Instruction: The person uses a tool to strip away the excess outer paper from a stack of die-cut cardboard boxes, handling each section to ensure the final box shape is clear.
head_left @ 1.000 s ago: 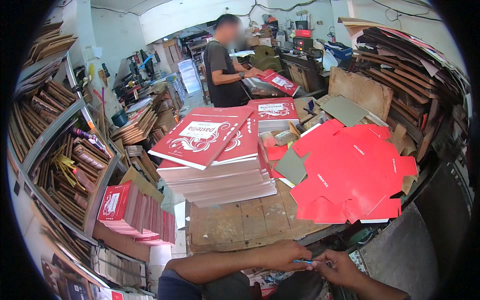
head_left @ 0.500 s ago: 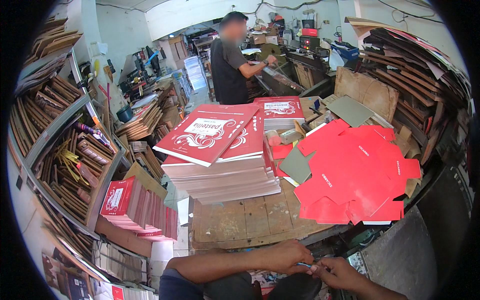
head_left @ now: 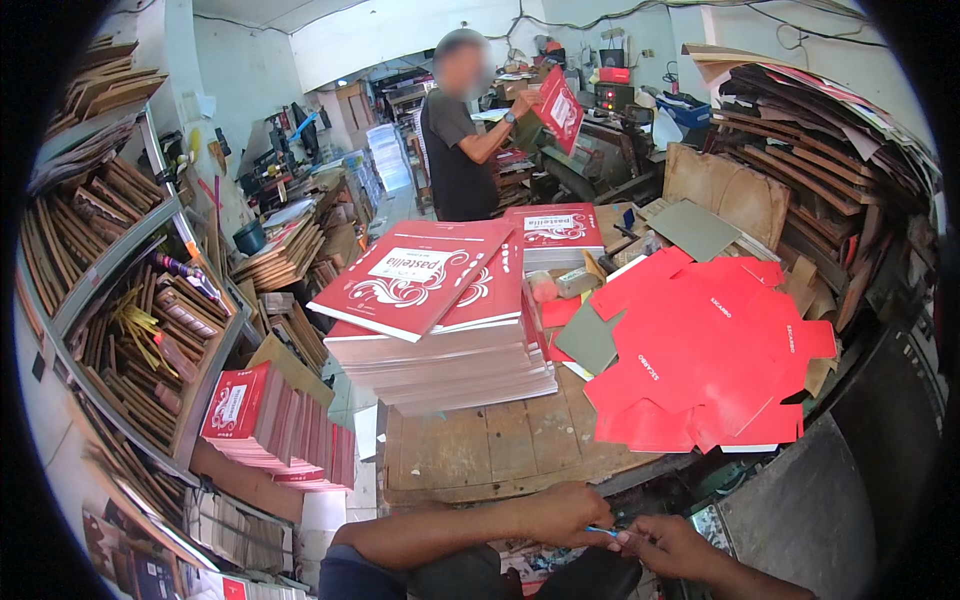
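Close in front of my lap, my left hand (head_left: 568,514) is closed round one end of a small, thin blue object (head_left: 601,531); its kind is too small to tell. At its other end, the fingers of my right hand (head_left: 664,545) pinch together, touching it. Both hands hang just off the near edge of a worn wooden table (head_left: 450,455). Beyond them on the table stands a tall stack of red-covered printed sheets (head_left: 440,360), its top pieces lying askew. To its right lies a pile of flat red box blanks (head_left: 715,350).
Past the table, a person (head_left: 460,140) in a dark shirt stands at a machine (head_left: 590,160), holding a red printed sheet (head_left: 560,108). Shelves (head_left: 150,260) of thin boards line the left. More red stacks (head_left: 275,425) sit lower left. Boards and paper (head_left: 820,140) pile up at right.
The person at the machine has lifted a red printed sheet into view. My hands stay close together, with more of the blue object showing between them. The view has shifted slightly.
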Motion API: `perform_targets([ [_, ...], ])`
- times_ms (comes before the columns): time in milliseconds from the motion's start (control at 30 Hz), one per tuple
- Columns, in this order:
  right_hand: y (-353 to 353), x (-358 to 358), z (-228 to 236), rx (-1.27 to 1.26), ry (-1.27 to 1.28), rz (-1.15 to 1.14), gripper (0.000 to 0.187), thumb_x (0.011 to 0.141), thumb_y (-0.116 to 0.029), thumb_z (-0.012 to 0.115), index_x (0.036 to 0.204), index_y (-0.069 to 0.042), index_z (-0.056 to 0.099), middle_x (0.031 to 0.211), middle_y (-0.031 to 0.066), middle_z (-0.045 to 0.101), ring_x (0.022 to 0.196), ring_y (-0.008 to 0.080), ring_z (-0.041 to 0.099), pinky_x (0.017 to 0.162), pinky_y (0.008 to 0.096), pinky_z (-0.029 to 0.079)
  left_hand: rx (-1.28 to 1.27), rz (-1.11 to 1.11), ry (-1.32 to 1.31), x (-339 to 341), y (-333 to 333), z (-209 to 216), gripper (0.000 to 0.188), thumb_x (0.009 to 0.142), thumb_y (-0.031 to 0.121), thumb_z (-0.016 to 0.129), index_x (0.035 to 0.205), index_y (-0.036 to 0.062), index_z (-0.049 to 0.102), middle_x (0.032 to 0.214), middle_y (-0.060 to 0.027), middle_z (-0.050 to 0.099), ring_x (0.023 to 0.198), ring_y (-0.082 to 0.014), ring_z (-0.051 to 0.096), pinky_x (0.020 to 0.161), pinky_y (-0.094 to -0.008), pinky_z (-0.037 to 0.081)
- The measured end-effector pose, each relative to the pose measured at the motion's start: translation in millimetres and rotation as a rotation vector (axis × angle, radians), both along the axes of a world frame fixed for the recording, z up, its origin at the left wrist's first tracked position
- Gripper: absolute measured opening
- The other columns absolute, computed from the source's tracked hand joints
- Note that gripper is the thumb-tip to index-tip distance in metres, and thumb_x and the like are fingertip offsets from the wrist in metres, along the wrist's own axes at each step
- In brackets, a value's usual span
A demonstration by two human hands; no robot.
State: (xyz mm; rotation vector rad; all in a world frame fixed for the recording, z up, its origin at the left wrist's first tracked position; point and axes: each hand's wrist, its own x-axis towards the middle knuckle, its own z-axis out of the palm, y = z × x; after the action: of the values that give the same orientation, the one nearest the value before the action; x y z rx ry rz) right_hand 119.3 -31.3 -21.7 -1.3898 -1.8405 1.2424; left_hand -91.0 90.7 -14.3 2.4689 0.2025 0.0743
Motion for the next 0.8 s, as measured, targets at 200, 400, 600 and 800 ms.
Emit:
perform_targets([
  [200,0.3,-0.7,1.9,-0.002,0.028,-0.018,0.030,0.095,-0.032,0.058,0.090,-0.003,0.067,0.071,0.0123,0.064,0.060,0.0227,0.063,0.059,0.0349,0.050,0.003,0.341,-0.057,-14.0,15.8,18.4,0.051,0.084,0.042,0.070,0.110,0.0023,0.052,0.081,-0.0136,0.059,0.072,-0.0272,0.060,0.066,-0.0384,0.047],
  [400,2.3,-4.3,0.6,-0.004,0.010,-0.049,0.033,0.093,-0.034,0.061,0.087,-0.002,0.065,0.071,0.0141,0.063,0.063,0.0240,0.063,0.059,0.0362,0.049,-0.280,0.790,-1.118,-27.5,33.0,45.0,0.058,0.083,0.021,0.074,0.125,0.0013,0.040,0.087,-0.0062,0.053,0.076,-0.0126,0.051,0.070,-0.0299,0.045],
  [600,0.9,-3.1,1.4,-0.056,-0.033,-0.063,0.034,0.093,-0.035,0.061,0.088,-0.002,0.065,0.074,0.0132,0.065,0.067,0.0228,0.064,0.062,0.0363,0.050,-0.070,0.183,-0.043,-26.5,16.0,30.8,0.054,0.089,0.042,0.064,0.126,0.0033,0.054,0.090,-0.0110,0.060,0.086,-0.0263,0.060,0.077,-0.0371,0.047],
  [800,-0.4,-2.7,6.9,0.023,0.025,-0.033,0.031,0.094,-0.030,0.060,0.086,-0.001,0.066,0.074,0.0086,0.067,0.069,0.0124,0.063,0.063,0.0287,0.050,-0.147,-0.063,0.073,-7.0,2.8,4.2,0.037,0.097,0.038,0.051,0.106,0.0041,0.064,0.094,-0.0168,0.063,0.086,-0.0358,0.062,0.073,-0.0436,0.048],
])
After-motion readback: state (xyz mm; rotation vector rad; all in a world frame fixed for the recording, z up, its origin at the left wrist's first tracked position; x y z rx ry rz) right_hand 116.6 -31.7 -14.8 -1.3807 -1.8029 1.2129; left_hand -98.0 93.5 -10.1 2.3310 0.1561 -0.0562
